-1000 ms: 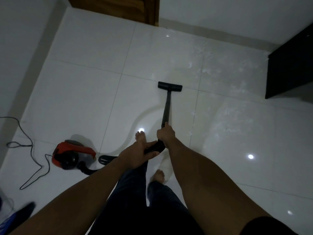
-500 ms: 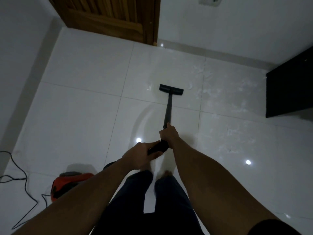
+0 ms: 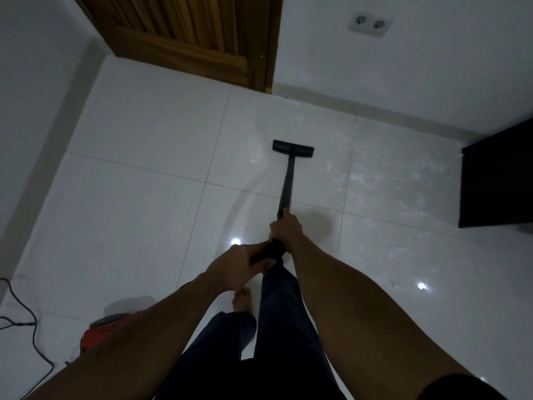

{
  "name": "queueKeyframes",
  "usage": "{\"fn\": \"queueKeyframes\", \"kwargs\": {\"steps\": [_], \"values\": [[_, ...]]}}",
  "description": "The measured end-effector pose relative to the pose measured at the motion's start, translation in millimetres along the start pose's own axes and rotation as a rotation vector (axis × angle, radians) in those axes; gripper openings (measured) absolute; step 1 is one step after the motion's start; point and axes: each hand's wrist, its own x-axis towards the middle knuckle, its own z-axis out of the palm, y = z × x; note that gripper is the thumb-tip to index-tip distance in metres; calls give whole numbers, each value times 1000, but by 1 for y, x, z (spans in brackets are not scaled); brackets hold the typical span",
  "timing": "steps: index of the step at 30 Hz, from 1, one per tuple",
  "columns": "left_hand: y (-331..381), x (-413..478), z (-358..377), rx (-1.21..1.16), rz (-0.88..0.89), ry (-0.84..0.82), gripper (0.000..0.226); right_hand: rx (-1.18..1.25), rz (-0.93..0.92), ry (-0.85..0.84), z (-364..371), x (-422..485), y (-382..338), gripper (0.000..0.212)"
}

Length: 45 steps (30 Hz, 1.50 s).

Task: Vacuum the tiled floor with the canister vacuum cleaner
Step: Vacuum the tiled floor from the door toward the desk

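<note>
My right hand and left hand both grip the wand, mid-pass over the tiled floor. Next, I judge, the floor head should swing right onto those dusty smears.

Glossy white floor, thin grey grout grid. Black wand, black floor head. Red canister, grey top, 7 o'clock. Brown slatted wooden door, 11 o'clock.

One camera on the person's head looks forward and down at the tiled floor. The left hand and right hand on the vacuum wand are close; the dim door seems farthest.
</note>
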Motion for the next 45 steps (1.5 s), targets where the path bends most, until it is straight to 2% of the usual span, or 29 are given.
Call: {"fn": "queueKeyframes", "kwargs": {"steps": [10,14,23,28,35,38,41,45], "values": [[50,104,-40,-8,-81,27,51,12,20,-11,-74,80,-61,74],[69,152,-58,-2,-89,52,48,19,16,-16,-106,115,-91,75],[74,234,-86,84,-139,81,47,90,12,-51,-151,174,-138,77],[74,243,-92,172,-104,-36,49,130,37,-72,-148,178,-132,75],[66,241,-79,152,-48,4,52,121,43,-79,-152,178,-127,76],[74,242,-80,101,-84,38,50,93,18,-70,-157,176,-132,75],[77,237,-77,75,-65,96,50,83,-5,6,-159,167,-136,71],[65,211,-70,90,-28,84,49,59,-14,53,-142,144,-124,70]]}}
